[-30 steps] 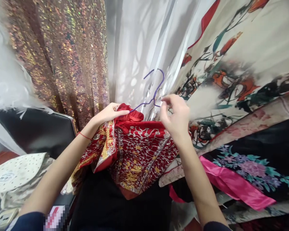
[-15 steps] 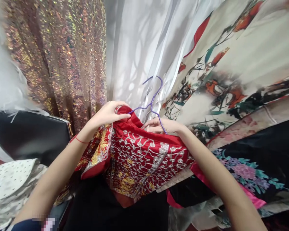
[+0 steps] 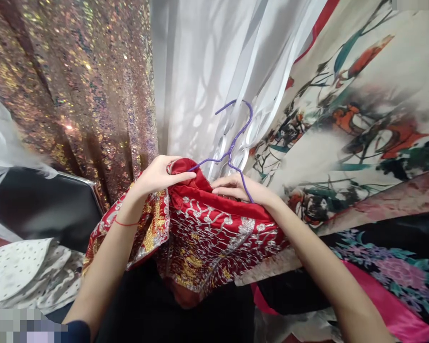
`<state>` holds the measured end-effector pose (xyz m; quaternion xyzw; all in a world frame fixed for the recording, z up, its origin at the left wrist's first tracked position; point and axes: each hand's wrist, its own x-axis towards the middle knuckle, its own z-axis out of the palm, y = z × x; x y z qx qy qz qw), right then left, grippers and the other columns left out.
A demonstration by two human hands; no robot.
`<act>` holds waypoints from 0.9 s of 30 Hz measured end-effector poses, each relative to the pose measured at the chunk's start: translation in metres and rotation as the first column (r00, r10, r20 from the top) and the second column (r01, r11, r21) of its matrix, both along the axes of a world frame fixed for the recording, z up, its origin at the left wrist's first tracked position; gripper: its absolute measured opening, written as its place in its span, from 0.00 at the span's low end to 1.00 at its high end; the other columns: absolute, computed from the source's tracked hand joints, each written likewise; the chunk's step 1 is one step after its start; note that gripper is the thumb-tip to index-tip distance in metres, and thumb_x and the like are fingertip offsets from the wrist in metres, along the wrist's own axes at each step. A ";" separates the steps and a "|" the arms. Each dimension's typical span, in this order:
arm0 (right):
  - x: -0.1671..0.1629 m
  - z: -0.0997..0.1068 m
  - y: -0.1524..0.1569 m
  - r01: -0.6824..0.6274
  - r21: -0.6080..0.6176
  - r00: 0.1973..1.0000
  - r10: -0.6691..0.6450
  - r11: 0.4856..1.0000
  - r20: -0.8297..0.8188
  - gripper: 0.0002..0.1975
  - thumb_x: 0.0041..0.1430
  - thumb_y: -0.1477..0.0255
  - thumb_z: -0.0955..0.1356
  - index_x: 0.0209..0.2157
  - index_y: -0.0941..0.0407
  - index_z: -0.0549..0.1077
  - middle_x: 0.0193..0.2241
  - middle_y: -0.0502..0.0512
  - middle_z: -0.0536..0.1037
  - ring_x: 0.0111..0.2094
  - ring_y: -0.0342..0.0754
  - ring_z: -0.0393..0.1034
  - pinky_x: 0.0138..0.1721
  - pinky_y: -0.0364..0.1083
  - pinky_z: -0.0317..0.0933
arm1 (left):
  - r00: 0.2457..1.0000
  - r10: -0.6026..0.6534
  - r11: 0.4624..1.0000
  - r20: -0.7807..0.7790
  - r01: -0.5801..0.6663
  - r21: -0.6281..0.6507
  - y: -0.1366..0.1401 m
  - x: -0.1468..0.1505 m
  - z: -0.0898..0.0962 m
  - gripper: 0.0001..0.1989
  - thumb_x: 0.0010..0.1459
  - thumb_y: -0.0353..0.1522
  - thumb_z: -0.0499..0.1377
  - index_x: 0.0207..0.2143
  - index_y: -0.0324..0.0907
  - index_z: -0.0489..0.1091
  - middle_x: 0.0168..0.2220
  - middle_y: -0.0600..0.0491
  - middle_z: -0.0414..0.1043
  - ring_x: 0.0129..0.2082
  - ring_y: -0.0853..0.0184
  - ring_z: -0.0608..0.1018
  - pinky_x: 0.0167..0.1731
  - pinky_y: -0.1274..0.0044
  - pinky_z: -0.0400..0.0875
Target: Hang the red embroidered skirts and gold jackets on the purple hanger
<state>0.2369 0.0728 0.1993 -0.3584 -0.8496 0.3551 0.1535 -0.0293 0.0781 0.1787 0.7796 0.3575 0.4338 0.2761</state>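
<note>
A red embroidered garment (image 3: 214, 228) with silver and gold patterns hangs between my hands above a dark lap. The purple wire hanger (image 3: 232, 143) has its arms inside the garment's red collar and shoulders, its hook standing free above. My left hand (image 3: 160, 176) is closed on the collar side, thumb on the red lining beside the hanger's left arm. My right hand (image 3: 239, 188) reaches over the garment's upper edge behind the hanger's right arm. Its fingers point left along the inside of the cloth, and their tips are partly hidden.
A sequined gold-pink curtain (image 3: 103, 71) hangs at left, beside white sheer cloth (image 3: 196, 71). A black chair back (image 3: 39, 200) and dotted white fabric (image 3: 17, 271) are at left. Floral cream cloth (image 3: 343, 143) and a black flowered garment (image 3: 400, 267) lie on the right.
The view has shifted a little. The hanger's hook leans slightly further right, and the garment's left part spreads further out under my left forearm. Both hands stay at the collar.
</note>
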 end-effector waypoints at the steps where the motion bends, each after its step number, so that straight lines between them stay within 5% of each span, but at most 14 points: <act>1: -0.001 -0.001 0.000 -0.001 -0.004 1.000 0.001 1.000 -0.009 0.18 0.63 0.55 0.67 0.40 0.56 0.78 0.32 0.52 0.79 0.31 0.44 0.68 0.36 0.45 0.63 | 1.000 0.003 1.000 -0.001 -0.003 -0.003 -0.001 0.000 0.001 0.19 0.54 0.47 0.67 0.32 0.38 0.77 0.25 0.56 0.72 0.24 0.72 0.70 0.25 0.79 0.65; 8: 0.015 0.004 0.007 -0.045 0.084 0.995 0.038 0.995 0.090 0.14 0.65 0.58 0.65 0.33 0.55 0.70 0.27 0.48 0.71 0.28 0.42 0.62 0.34 0.44 0.59 | 0.982 0.004 1.000 -0.191 -0.007 -0.013 0.007 -0.018 0.001 0.20 0.56 0.46 0.62 0.42 0.40 0.76 0.36 0.51 0.79 0.35 0.65 0.77 0.37 0.74 0.71; 13: 0.025 0.008 0.007 -0.049 0.090 0.983 0.032 0.995 0.181 0.11 0.64 0.61 0.63 0.35 0.54 0.69 0.28 0.49 0.72 0.30 0.44 0.64 0.36 0.46 0.61 | 0.901 0.250 0.968 -0.355 -0.244 0.062 0.016 -0.049 -0.015 0.25 0.54 0.48 0.60 0.47 0.39 0.71 0.47 0.44 0.77 0.44 0.56 0.77 0.46 0.67 0.69; 17: 0.022 0.004 0.004 -0.020 0.180 0.975 -0.021 0.983 0.220 0.10 0.64 0.61 0.62 0.35 0.53 0.68 0.31 0.50 0.72 0.33 0.46 0.66 0.39 0.46 0.62 | 0.850 0.360 0.933 -0.386 -0.316 0.174 0.013 -0.051 -0.028 0.20 0.56 0.50 0.58 0.36 0.42 0.68 0.38 0.48 0.75 0.37 0.59 0.75 0.40 0.69 0.67; 20: 0.022 -0.002 0.006 -0.014 0.202 0.969 -0.037 0.979 0.246 0.11 0.64 0.59 0.61 0.35 0.52 0.67 0.32 0.50 0.73 0.35 0.46 0.66 0.41 0.46 0.62 | 0.795 0.513 0.856 -0.325 -0.445 0.262 0.013 -0.037 -0.039 0.18 0.57 0.49 0.57 0.29 0.44 0.61 0.31 0.50 0.72 0.32 0.62 0.72 0.35 0.71 0.64; 23: 0.028 -0.007 0.008 -0.016 0.191 0.970 -0.031 0.982 0.241 0.12 0.62 0.58 0.61 0.33 0.52 0.65 0.32 0.49 0.72 0.35 0.46 0.65 0.42 0.46 0.62 | 0.732 0.624 0.776 -0.276 -0.538 0.329 0.010 -0.024 -0.048 0.17 0.56 0.46 0.57 0.27 0.44 0.57 0.31 0.50 0.71 0.33 0.61 0.72 0.35 0.71 0.62; 27: 0.037 -0.003 0.005 0.013 0.199 0.975 -0.056 0.980 0.216 0.13 0.59 0.57 0.63 0.32 0.52 0.66 0.32 0.49 0.71 0.35 0.47 0.65 0.43 0.47 0.61 | 0.708 0.639 0.766 -0.301 -0.552 0.329 -0.007 -0.021 -0.047 0.17 0.58 0.47 0.57 0.29 0.45 0.58 0.32 0.49 0.72 0.34 0.60 0.73 0.35 0.71 0.61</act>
